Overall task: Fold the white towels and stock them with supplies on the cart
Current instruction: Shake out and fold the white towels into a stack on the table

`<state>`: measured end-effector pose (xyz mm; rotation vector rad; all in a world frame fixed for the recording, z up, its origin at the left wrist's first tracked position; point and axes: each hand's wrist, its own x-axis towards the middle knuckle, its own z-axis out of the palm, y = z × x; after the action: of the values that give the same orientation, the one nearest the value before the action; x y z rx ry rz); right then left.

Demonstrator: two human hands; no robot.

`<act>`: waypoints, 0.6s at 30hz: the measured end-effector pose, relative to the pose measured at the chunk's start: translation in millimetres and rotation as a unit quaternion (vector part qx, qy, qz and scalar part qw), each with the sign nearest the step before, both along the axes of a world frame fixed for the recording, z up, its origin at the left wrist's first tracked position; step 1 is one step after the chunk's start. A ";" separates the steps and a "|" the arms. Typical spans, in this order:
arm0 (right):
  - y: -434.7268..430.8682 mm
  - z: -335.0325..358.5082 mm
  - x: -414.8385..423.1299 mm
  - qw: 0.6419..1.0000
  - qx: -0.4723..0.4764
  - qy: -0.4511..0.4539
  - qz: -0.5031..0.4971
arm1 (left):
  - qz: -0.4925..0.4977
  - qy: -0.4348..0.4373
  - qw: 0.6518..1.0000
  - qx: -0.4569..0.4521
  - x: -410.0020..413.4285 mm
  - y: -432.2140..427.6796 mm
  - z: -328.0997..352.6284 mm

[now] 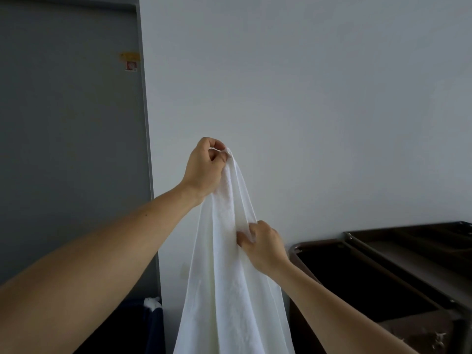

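Towel point(229, 290): white, unfolded, held up in the air just left of the cart point(321, 243). It hangs in long vertical folds and its lower end runs off the bottom of the frame. It doesn't touch the cart in view.

Left hand point(204, 169): raised, above and left of the cart. Fingers point(217, 144) are curled, with thumb and forefinger pinching the towel's top corner. That's the towel's highest point, and the cloth drapes down past the wrist.

Right hand point(265, 246): lower, at about cart-top level and just left of the cart's near corner. Fingers point(244, 241) are clenched on a bunched fold along the towel's right edge, with cloth gathered under the knuckles. Both forearms are bare.

Cart: dark brown, in the lower right of the view. The section nearest the towel is a deep dark opening with a rounded rim. Farther right is a top tray split into compartments. Can't tell what's in them. There's something pale low down at the cart's right end, too blurred to identify.

Wall point(306, 85): plain and light, behind the cart and towel.

Door point(69, 123): grey, well left of the cart. It has a small yellow and red sticker point(130, 60) near its right edge; the text is unreadable.

Bin point(135, 325): dark blue, low and left of the cart, on the far side of the towel. A bit of white cloth point(152, 302) shows at its top edge.
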<state>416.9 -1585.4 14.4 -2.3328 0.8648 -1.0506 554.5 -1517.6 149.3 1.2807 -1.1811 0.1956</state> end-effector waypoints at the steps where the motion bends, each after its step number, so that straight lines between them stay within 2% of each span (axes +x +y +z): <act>1: -0.5 -2.2 -2.1 0.999 0.035 -0.023 0.029 | 0.012 0.005 1.000 -0.003 4.5 1.1 1.1; 4: -8.3 -3.8 -18.4 0.985 0.128 -0.079 0.083 | 0.050 0.032 0.998 -0.009 29.4 7.4 3.1; 6: -14.1 -5.5 -29.3 0.982 0.150 -0.065 0.093 | 0.068 0.046 0.997 -0.013 46.3 10.2 2.9; 9: -19.3 -11.9 -36.9 0.985 0.137 -0.030 0.095 | 0.085 0.052 0.995 -0.005 61.2 7.4 -1.2; 14: -33.8 -23.7 -50.9 0.986 0.142 -0.023 0.082 | 0.108 0.084 0.991 -0.006 81.1 7.5 -8.7; 18: -32.6 -52.1 -53.8 0.990 0.103 0.076 0.059 | 0.100 0.061 0.993 0.007 73.4 3.4 -8.7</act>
<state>363.0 -1618.0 -37.7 -2.2774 0.8369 -0.7076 628.0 -1514.2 140.7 1.4035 -0.9526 0.2530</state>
